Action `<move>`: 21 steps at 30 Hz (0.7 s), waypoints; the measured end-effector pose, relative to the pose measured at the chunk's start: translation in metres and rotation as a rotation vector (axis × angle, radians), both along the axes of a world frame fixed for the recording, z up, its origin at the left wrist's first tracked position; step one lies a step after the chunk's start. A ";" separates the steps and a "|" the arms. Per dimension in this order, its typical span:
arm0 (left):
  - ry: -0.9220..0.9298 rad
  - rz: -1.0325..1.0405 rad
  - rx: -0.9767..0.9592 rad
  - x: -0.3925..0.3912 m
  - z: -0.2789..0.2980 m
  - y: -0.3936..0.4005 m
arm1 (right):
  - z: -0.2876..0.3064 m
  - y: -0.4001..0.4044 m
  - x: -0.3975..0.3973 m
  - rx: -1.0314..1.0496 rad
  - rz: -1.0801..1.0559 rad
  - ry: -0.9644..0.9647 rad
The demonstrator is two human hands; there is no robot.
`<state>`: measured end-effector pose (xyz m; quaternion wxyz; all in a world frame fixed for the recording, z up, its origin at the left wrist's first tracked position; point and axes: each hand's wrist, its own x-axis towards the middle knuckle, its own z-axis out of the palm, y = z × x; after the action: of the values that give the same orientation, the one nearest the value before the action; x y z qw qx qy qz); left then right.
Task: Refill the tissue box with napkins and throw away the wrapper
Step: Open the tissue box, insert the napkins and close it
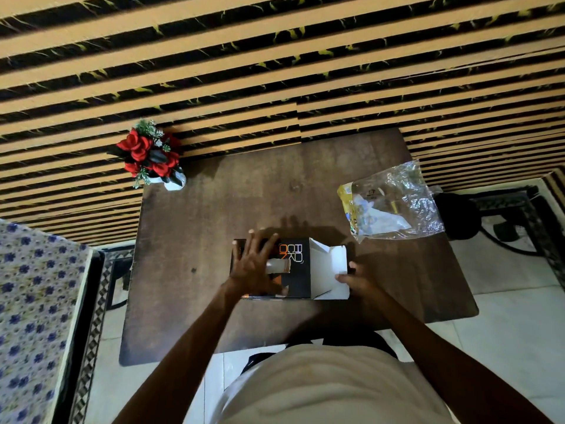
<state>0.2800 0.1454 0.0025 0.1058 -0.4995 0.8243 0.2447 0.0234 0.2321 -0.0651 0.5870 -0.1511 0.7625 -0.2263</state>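
A black tissue box (295, 272) with orange lettering lies on the brown table (244, 203), its right end open with white flaps (330, 270) spread out. My left hand (255, 266) rests flat on top of the box, fingers spread, covering part of the dispensing slot. My right hand (356, 278) pinches the right-hand white flap at its outer edge. A clear plastic wrapper (394, 201) with a yellow printed end lies crumpled on the table at the far right, apart from both hands. The napkins inside the box are hidden.
A white vase of red artificial roses (149, 156) stands at the table's far left corner. A striped black-and-tan wall runs behind the table. A floral-covered bed (33, 316) is on the left. A dark fan base (458, 215) with a cable sits on the tiled floor at right.
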 end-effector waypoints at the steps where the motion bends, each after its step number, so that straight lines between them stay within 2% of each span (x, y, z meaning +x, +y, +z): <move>1: 0.000 -0.074 -0.049 -0.014 0.001 0.005 | -0.001 -0.001 -0.001 -0.011 0.013 0.018; 4: 0.000 -0.213 -0.112 -0.056 -0.005 0.017 | 0.002 -0.008 -0.005 -0.047 0.145 0.162; 8: -0.051 -0.226 -0.113 -0.094 -0.007 0.012 | 0.001 -0.011 -0.010 -0.124 0.390 0.289; 12: -0.102 -0.215 -0.110 -0.105 0.004 0.004 | 0.021 -0.013 -0.004 -0.232 0.265 0.310; 15: 0.076 -0.142 -0.079 -0.094 -0.002 0.001 | 0.027 -0.018 0.006 -0.289 0.155 0.233; 18: 0.254 -0.016 -0.122 -0.072 -0.007 0.001 | 0.041 -0.024 0.021 -0.347 -0.014 0.062; 19: 0.290 0.053 -0.146 -0.062 -0.006 0.002 | 0.045 -0.024 0.027 -0.347 -0.010 0.008; 21: 0.313 0.193 -0.156 -0.038 -0.008 0.003 | 0.047 -0.025 0.038 -0.344 0.115 0.036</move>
<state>0.2420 0.1486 -0.0051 -0.0868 -0.5387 0.7954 0.2637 0.0612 0.2072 -0.0177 0.5505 -0.2967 0.7131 -0.3169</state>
